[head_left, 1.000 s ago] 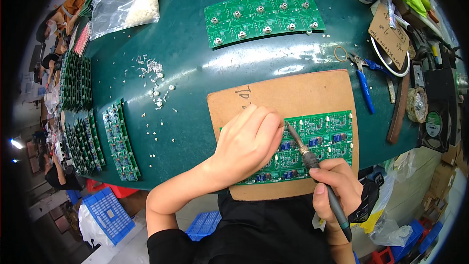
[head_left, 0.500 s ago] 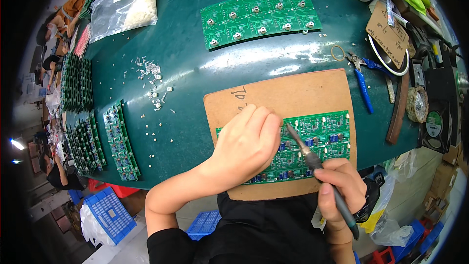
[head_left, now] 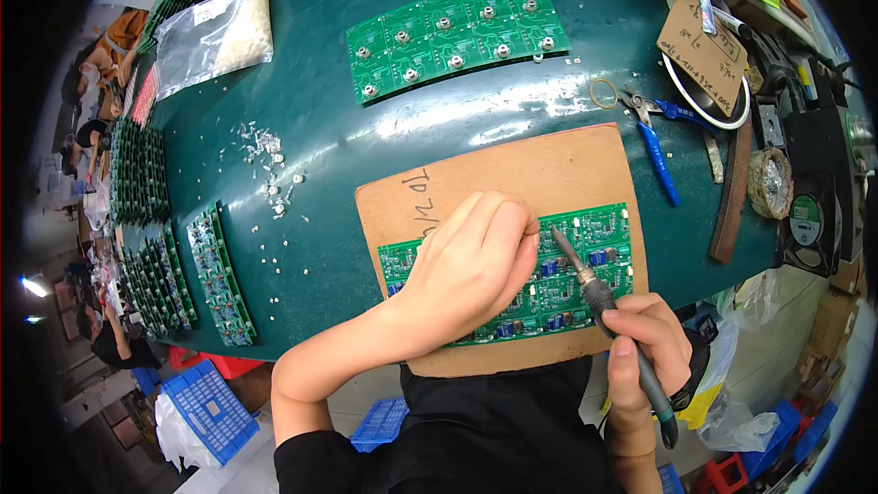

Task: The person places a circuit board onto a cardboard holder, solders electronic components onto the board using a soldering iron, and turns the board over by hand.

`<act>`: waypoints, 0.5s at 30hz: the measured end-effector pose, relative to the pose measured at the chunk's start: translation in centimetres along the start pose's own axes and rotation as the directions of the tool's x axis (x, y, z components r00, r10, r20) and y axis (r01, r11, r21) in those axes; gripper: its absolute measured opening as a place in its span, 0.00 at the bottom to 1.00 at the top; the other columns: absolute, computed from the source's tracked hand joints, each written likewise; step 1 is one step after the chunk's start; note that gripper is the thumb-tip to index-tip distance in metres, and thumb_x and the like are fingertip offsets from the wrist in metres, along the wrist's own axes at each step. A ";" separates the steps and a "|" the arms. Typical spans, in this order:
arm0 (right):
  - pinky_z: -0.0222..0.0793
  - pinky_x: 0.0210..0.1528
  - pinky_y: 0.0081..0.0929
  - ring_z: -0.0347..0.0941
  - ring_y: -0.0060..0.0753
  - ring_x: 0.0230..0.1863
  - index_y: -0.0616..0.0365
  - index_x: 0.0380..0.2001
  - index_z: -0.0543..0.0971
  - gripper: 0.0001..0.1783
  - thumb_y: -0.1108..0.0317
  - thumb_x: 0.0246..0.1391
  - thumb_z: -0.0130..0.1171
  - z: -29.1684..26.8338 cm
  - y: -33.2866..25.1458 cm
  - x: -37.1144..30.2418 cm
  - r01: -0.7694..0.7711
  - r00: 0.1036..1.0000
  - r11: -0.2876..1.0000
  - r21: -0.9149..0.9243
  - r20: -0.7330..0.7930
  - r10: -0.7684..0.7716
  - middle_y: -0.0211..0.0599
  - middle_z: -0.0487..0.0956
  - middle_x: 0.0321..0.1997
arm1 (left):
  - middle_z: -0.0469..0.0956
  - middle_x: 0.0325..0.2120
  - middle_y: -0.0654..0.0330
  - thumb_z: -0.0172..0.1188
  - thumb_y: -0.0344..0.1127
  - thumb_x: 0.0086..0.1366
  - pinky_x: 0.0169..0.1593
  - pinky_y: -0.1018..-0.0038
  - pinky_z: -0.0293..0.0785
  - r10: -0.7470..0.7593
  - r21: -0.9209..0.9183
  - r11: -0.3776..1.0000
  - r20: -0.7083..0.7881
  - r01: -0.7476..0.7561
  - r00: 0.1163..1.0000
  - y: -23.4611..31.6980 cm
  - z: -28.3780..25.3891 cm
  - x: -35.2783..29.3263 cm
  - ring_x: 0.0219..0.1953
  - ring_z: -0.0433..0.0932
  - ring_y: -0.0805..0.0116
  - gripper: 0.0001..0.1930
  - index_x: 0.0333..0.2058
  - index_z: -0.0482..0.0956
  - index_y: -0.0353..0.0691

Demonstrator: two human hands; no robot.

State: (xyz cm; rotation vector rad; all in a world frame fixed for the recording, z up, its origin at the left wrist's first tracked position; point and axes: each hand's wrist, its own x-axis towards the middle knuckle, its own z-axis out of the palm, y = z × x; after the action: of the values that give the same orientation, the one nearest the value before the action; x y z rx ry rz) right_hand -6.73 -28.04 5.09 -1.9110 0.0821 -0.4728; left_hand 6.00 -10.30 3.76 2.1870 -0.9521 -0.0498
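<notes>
Under both hands lies a green circuit board panel with white connectors and blue and dark components, resting on a brown cardboard sheet. My right hand grips a soldering iron like a pen. Its tip points at the upper part of the panel, close to the fingertips of my left hand. That left hand is closed in a pinch over the panel and covers its left middle; whatever is between the fingers is hidden.
Beyond the cardboard sits another green panel with round metal parts. Small white pieces lie scattered left, near upright board stacks and a clear bag. Blue-handled cutters, a rubber band and a fan are right.
Both hands have shifted right along the panel, and the iron tip now points at a spot farther right. The whole scene has slid a little left in view.
</notes>
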 end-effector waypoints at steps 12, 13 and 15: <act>0.72 0.29 0.31 0.74 0.40 0.24 0.67 0.32 0.82 0.10 0.76 0.43 0.60 -0.4 0.2 0.8 0.071 0.994 0.997 -0.017 0.079 -0.070 0.38 0.74 0.20 | 0.75 0.29 0.59 0.65 0.22 0.50 0.32 0.68 0.73 0.061 0.229 0.972 -0.064 -0.044 0.996 0.3 1.4 0.3 0.30 0.76 0.60 0.12 0.33 0.73 0.38; 0.72 0.29 0.31 0.74 0.40 0.25 0.67 0.32 0.82 0.10 0.75 0.43 0.60 -0.5 0.2 0.8 0.073 0.995 0.997 -0.020 0.062 -0.072 0.38 0.74 0.20 | 0.76 0.28 0.60 0.66 0.23 0.50 0.31 0.69 0.73 0.066 0.225 0.973 -0.087 -0.045 0.994 0.2 1.5 0.1 0.29 0.76 0.60 0.12 0.32 0.73 0.38; 0.72 0.30 0.31 0.75 0.41 0.25 0.67 0.31 0.82 0.10 0.75 0.43 0.60 -0.8 0.0 0.7 0.054 0.998 0.998 -0.016 0.036 -0.053 0.38 0.75 0.20 | 0.76 0.28 0.60 0.66 0.23 0.50 0.31 0.69 0.73 0.072 0.221 0.974 -0.111 -0.046 0.991 0.3 1.5 0.1 0.29 0.76 0.61 0.12 0.32 0.74 0.39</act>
State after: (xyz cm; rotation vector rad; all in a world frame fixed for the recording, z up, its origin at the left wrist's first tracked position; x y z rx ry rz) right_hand -6.42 -28.97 5.51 -1.9414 0.0116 -0.4750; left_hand 5.46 -11.40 2.87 2.3294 -0.9939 0.2207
